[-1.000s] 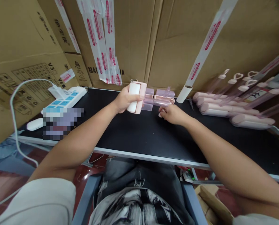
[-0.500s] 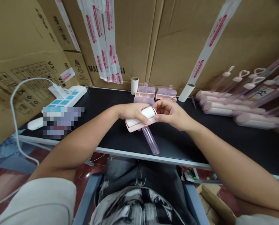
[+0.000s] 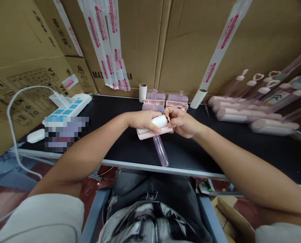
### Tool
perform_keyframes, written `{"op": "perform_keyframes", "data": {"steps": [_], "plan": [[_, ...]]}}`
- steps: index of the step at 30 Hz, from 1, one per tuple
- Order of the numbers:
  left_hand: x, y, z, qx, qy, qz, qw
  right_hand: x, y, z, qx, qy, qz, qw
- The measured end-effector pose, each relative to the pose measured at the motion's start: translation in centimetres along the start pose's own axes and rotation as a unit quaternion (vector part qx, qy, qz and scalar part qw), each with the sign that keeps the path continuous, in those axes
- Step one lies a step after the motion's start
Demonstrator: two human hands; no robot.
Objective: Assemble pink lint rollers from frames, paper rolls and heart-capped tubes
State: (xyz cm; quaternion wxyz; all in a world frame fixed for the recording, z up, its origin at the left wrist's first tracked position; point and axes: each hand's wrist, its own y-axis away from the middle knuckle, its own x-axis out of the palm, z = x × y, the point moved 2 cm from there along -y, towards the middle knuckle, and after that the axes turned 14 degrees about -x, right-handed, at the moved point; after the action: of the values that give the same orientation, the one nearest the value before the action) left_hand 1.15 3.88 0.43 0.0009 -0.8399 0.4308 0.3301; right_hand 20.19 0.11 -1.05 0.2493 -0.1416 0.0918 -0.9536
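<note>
The white roll [image 3: 160, 121] — in the left fingers [image 3: 154, 127]; right fingers [image 3: 175, 122] at its end.

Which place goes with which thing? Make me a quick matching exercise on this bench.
1. white roll
2. power strip
3. pink rollers
4. tall cardboard

A. on the right side of the table
B. behind the table
C. held in the left hand
D. at the left, with a plug in it

Pairs: 1-C, 2-D, 3-A, 4-B

One lint roller [image 3: 154, 133] at centre, at least four more at right [image 3: 231, 114]; two open roller cases [image 3: 159, 97] and two paper rolls [image 3: 143, 93] above; one power strip [image 3: 76, 106] at left.
</note>
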Motion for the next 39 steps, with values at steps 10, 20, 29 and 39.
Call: {"op": "perform_keyframes", "data": {"steps": [10,20,29,39], "plan": [[0.8,-0.7,-0.1,0.079,0.036,-0.224,0.971,-1.0,-0.1,0.0,-0.028,0.064,-0.059,0.996],[-1.2,-0.8,2.3,0.076,0.344,-0.243,0.904,-2.3,-0.2,-2.0,-0.011,0.343,-0.065,0.937],[-0.8,-1.0,1.6,0.13,0.256,-0.358,0.888,-1.5,0.4,-1.4,-0.105,0.585,-0.056,0.802],[-1.4,0.0,1.3,0.108,0.372,-0.308,0.869,-1.2,1.1,-1.0,-0.206,0.351,-0.054,0.912]]}}
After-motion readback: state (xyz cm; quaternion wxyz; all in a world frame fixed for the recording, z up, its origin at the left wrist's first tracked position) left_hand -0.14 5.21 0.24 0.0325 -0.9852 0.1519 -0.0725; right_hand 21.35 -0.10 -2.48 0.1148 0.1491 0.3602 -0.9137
